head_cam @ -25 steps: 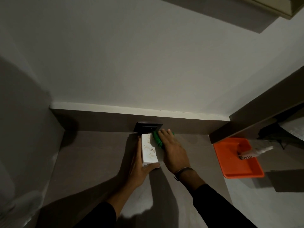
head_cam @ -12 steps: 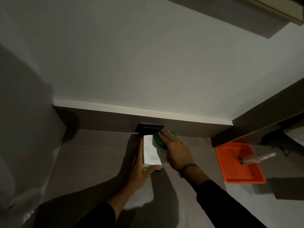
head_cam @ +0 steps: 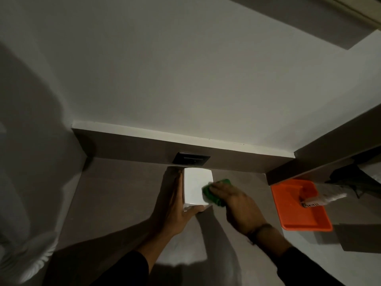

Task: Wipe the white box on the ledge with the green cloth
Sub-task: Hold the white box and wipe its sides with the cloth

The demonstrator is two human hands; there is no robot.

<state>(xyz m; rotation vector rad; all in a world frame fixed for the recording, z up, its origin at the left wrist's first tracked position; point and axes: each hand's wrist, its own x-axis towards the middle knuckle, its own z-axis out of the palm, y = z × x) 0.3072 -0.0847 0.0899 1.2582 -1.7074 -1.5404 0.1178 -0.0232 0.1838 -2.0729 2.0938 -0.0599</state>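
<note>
A white box (head_cam: 194, 186) stands on the grey-brown ledge (head_cam: 123, 193), just in front of a dark wall socket (head_cam: 191, 158). My left hand (head_cam: 177, 211) grips the box along its left side, thumb under its near end. My right hand (head_cam: 237, 203) presses a green cloth (head_cam: 208, 194) against the box's right edge and top face. The cloth is partly hidden under my fingers. The box's top face looks plain white.
An orange tray (head_cam: 296, 211) lies on the ledge to the right, with a white tube-like item (head_cam: 323, 199) resting across its far right rim. A dark object (head_cam: 348, 178) sits behind it. Walls close the ledge at the back and left.
The box has turned: a stained, speckled face showed earlier, a plain white face shows now. My right hand and cloth slid from the box's far end toward me along its right side.
</note>
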